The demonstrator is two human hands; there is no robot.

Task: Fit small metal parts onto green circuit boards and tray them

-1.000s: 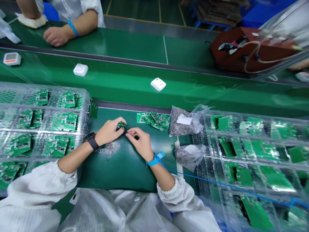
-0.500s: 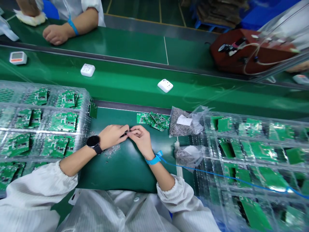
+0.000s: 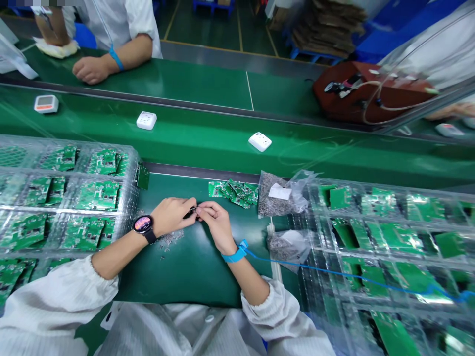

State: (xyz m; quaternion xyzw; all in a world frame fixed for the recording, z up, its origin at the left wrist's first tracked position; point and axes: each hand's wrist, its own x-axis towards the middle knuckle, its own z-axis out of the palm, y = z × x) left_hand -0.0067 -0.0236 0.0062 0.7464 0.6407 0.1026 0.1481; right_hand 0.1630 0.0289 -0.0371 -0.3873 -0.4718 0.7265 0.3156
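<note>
My left hand [image 3: 172, 216], with a watch on its wrist, is closed on a small dark piece [image 3: 190, 212], seen edge-on and mostly hidden by the fingers. At its right end, the fingertips of my right hand [image 3: 215, 222] are pinched together, and what they hold is too small to make out. A blue wrist strap with a cord circles my right wrist. Below my left hand lies a scatter of tiny metal parts [image 3: 169, 241] on the green work surface [image 3: 181, 282]. Beyond my hands is a small pile of green circuit boards [image 3: 237, 192].
Clear compartment trays with circuit boards stand at the left [image 3: 128, 198] and right [image 3: 315, 207]. Two plastic bags of small parts, an upper one [image 3: 274, 200] and a lower one [image 3: 285, 244], lie beside the right tray. Across the ledge rests another person's forearm [image 3: 129, 52].
The camera view has shifted, so the scene sits slightly lower. My watch face has lit up. Both hands stay together around the small dark piece, with the fingers shifting only slightly.
</note>
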